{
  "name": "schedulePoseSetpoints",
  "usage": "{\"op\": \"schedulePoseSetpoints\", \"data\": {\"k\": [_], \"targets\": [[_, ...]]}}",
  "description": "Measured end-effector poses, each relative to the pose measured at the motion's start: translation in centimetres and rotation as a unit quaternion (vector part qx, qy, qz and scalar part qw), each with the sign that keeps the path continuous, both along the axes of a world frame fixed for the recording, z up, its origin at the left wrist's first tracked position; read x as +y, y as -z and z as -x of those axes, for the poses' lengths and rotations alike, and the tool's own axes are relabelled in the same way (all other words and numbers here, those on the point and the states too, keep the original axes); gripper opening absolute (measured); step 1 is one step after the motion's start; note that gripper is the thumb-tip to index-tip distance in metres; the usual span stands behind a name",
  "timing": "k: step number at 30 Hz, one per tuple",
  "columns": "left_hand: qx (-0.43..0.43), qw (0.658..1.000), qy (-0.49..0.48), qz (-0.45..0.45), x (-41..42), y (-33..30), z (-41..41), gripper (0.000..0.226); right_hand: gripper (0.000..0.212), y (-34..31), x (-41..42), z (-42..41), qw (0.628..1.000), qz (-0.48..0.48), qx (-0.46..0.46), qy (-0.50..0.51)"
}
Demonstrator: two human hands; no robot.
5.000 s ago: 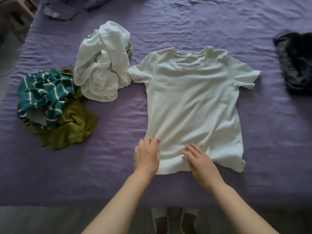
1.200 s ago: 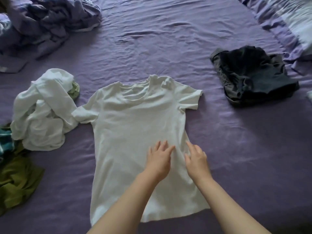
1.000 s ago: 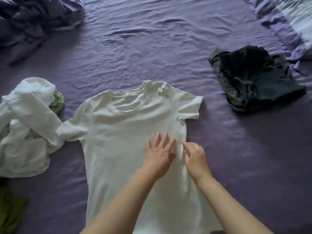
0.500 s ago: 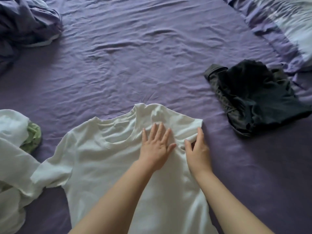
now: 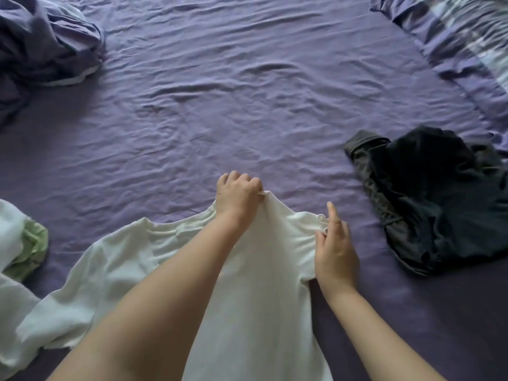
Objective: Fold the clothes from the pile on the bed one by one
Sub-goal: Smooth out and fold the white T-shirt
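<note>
Both hands (image 5: 237, 195) (image 5: 334, 250) grip the white T-shirt (image 5: 264, 284).

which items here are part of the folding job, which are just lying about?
In the job:
white T-shirt, gripped by left hand and right hand
white garment and green garment, waiting
dark garment

Lying about:
purple sheet
blanket
pillow

Soft, dim, even daylight with no glare. The sheet (image 5: 247, 92) shows gentle crease shading; a faint shadow lies right of the right forearm. The whole frame is slightly soft, and the sheet's corners look bent and smeared by the wide lens.
</note>
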State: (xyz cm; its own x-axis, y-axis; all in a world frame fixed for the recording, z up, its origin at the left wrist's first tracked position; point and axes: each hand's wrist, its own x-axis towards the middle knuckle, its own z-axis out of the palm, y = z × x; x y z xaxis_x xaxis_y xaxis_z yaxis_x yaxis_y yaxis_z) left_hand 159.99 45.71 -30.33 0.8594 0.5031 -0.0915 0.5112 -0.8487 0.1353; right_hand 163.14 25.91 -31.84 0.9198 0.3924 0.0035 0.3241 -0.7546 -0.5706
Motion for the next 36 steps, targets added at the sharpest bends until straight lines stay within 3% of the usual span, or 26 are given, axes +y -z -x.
{"op": "schedulePoseSetpoints", "data": {"k": [3, 6, 9, 11, 13, 15, 17, 19, 21, 22, 23, 25, 26, 28, 30, 32, 33, 36], "targets": [[-0.039, 0.998, -0.041, 0.030, -0.6, 0.9, -0.2, 0.020, 0.061, 0.7, 0.0, -0.3, 1.000, 0.003, -0.013, -0.011], [-0.154, 0.986, -0.070, -0.007, -2.9, 1.5, 1.2, 0.019, 0.064, 1.1, 0.1, -0.7, 0.999, 0.008, 0.042, 0.016], [-0.198, 0.980, -0.022, -0.012, -6.0, 2.1, 3.6, 0.020, 0.063, 1.0, 0.4, -1.0, 0.997, 0.006, 0.077, 0.031], [-0.118, 0.993, 0.017, 0.016, -7.5, 3.0, 4.7, 0.031, 0.064, 0.9, 0.4, -0.8, 0.996, 0.018, 0.088, 0.031], [0.021, 0.999, 0.038, 0.026, -8.2, 3.3, 5.4, 0.066, 0.067, 0.9, 0.2, -0.5, 0.994, 0.023, 0.100, 0.037], [0.110, 0.991, 0.051, 0.062, -8.3, 3.3, 5.4, 0.085, 0.068, 0.6, 0.0, -0.3, 0.992, 0.021, 0.116, 0.045], [0.127, 0.988, 0.054, 0.074, -8.5, 2.9, 5.2, 0.093, 0.069, 0.1, -0.1, -0.1, 0.991, 0.012, 0.128, 0.041], [0.080, 0.990, 0.028, 0.110, -8.5, 2.1, 5.5, 0.088, 0.069, -0.5, 0.0, -0.1, 0.990, -0.022, 0.134, 0.028], [-0.100, 0.975, -0.071, 0.185, -8.8, 1.4, 5.9, 0.074, 0.070, -1.4, 0.3, 0.1, 0.989, -0.062, 0.133, 0.008], [-0.188, 0.934, -0.149, 0.264, -8.9, 0.9, 6.2, 0.065, 0.072, -1.8, 0.6, 0.3, 0.988, -0.080, 0.129, -0.010], [-0.251, 0.861, -0.231, 0.377, -8.9, 0.0, 6.5, 0.054, 0.073, -2.3, 0.9, 0.6, 0.987, -0.097, 0.125, -0.035], [-0.267, 0.652, -0.357, 0.614, -8.8, -1.6, 7.1, 0.037, 0.075, -3.0, 1.8, 1.6, 0.980, -0.121, 0.130, -0.094], [-0.251, 0.584, -0.384, 0.670, -8.5, -1.9, 7.5, 0.044, 0.073, -3.3, 2.2, 2.3, 0.973, -0.133, 0.141, -0.122], [-0.229, 0.528, -0.390, 0.718, -7.9, -2.3, 8.3, 0.061, 0.058, -3.3, 2.5, 3.4, 0.960, -0.162, 0.176, -0.145], [-0.228, 0.527, -0.389, 0.720, -7.7, -2.3, 8.7, 0.057, 0.046, -2.7, 2.4, 3.8, 0.959, -0.176, 0.189, -0.121], [-0.225, 0.557, -0.392, 0.697, -7.8, -1.9, 8.6, 0.034, 0.042, -1.6, 1.7, 4.1, 0.972, -0.142, 0.143, -0.119], [-0.218, 0.594, -0.398, 0.664, -8.0, -1.3, 8.6, 0.032, 0.043, -1.2, 1.3, 4.3, 0.979, -0.107, 0.105, -0.139], [-0.173, 0.745, -0.370, 0.527, -8.1, 0.0, 8.8, 0.060, 0.049, 0.2, 0.7, 4.9, 0.972, 0.013, 0.008, -0.234]]}}
